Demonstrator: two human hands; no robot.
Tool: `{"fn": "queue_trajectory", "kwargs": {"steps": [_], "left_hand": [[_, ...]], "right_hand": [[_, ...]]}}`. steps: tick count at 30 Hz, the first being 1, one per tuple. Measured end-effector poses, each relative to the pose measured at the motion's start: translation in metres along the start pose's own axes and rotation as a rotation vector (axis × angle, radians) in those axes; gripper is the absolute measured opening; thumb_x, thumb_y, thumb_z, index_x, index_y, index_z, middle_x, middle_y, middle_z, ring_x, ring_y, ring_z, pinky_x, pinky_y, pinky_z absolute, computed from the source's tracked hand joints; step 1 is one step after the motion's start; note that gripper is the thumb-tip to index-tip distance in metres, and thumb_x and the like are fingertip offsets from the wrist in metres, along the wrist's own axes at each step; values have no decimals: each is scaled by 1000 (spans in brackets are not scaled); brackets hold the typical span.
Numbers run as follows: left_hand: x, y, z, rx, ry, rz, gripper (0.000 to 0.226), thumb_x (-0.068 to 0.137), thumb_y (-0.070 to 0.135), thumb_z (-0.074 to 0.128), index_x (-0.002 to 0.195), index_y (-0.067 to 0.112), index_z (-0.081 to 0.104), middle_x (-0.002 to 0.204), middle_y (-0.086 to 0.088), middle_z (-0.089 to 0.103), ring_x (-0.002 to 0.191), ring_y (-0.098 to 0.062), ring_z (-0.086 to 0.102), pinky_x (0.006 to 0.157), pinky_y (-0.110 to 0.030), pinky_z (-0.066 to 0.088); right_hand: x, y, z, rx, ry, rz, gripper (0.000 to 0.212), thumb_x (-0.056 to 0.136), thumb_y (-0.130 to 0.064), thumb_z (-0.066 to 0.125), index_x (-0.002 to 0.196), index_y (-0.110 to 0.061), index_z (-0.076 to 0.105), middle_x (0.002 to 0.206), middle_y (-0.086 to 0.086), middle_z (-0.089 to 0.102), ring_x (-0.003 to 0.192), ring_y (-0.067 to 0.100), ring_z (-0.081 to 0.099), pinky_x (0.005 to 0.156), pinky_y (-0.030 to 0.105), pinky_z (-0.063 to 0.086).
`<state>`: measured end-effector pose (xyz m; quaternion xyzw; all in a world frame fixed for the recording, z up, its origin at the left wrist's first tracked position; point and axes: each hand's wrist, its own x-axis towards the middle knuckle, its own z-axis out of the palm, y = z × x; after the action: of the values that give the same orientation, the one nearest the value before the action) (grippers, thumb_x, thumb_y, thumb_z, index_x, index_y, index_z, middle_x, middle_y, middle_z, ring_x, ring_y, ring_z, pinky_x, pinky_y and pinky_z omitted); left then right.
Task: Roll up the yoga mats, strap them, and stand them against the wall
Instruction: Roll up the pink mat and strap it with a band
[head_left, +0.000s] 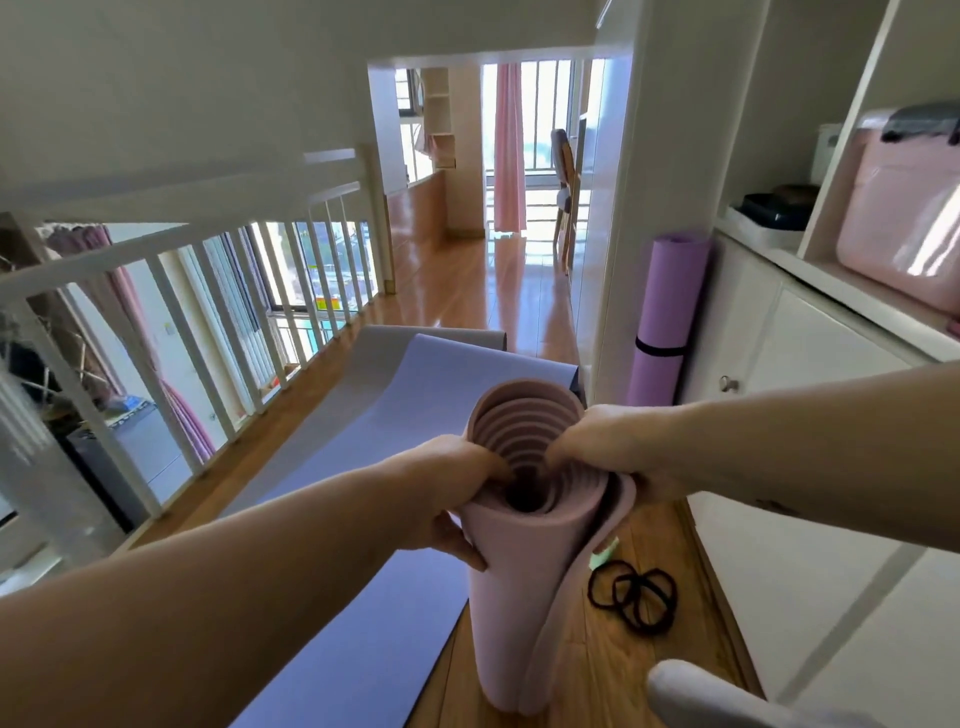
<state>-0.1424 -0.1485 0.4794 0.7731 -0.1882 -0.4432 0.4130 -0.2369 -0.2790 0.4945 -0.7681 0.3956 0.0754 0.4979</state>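
A rolled pink yoga mat (524, 587) stands on end on the wood floor, its spiral top facing me. My left hand (447, 493) grips its top left rim, fingers curled into the coil and thumb on the outside. My right hand (608, 447) grips the top right rim, with fingers hooked inside the coil. The outer flap hangs loose on the right. A blue-violet mat (374, 467) lies unrolled on the floor to the left. A purple rolled mat (665, 317) with a black strap stands against the wall. Black elastic straps (631, 600) lie on the floor.
A white railing (171, 291) runs along the left over a drop. White cabinets (810, 364) and shelves line the right wall, holding a pink case (904, 218). A grey mat edge (447, 335) lies beyond the blue one. A white slipper toe (691, 691) shows at the bottom.
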Motion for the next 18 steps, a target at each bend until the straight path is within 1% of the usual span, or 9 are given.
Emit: {"fn": "queue_trajectory", "kwargs": {"steps": [5, 7, 10, 13, 15, 18], "left_hand": [[18, 1, -6, -37, -17, -17, 19, 89, 15, 64, 106, 8, 62, 102, -18, 68, 92, -35, 67, 71, -53, 58], [25, 1, -8, -59, -40, -27, 24, 87, 17, 66, 109, 8, 62, 104, -19, 68, 94, -35, 67, 72, -54, 58], [36, 1, -11, -84, -84, -45, 27, 86, 19, 67, 111, 8, 63, 107, -19, 67, 97, -36, 65, 75, -55, 57], [49, 3, -14, -115, -139, -58, 33, 84, 21, 69, 115, 10, 61, 113, -19, 64, 104, -37, 62, 77, -56, 56], [57, 5, -15, -125, -182, -68, 37, 83, 21, 70, 117, 11, 60, 117, -20, 62, 107, -37, 61, 79, -57, 55], [69, 8, -20, -136, -237, -87, 41, 82, 22, 71, 119, 11, 59, 119, -21, 60, 108, -39, 60, 81, -58, 54]], "right_hand": [[12, 1, -3, 51, -13, 15, 16, 86, -11, 65, 100, -6, 60, 88, 16, 70, 73, 28, 68, 77, 44, 59], [17, 3, -4, 90, -35, 19, 19, 86, -12, 65, 104, -7, 59, 88, 16, 70, 72, 27, 67, 75, 43, 59], [26, 8, -5, 172, -80, 35, 27, 86, -16, 65, 110, -6, 59, 82, 15, 68, 67, 27, 65, 69, 44, 59], [36, 14, -9, 226, -96, 58, 33, 85, -21, 68, 113, -6, 59, 78, 13, 68, 61, 26, 65, 67, 44, 58], [42, 18, -12, 260, -108, 70, 34, 85, -24, 69, 112, -6, 59, 78, 12, 68, 62, 26, 66, 70, 46, 58], [52, 23, -17, 313, -150, 98, 38, 83, -28, 69, 114, -8, 60, 80, 14, 68, 72, 31, 67, 76, 54, 57]]}}
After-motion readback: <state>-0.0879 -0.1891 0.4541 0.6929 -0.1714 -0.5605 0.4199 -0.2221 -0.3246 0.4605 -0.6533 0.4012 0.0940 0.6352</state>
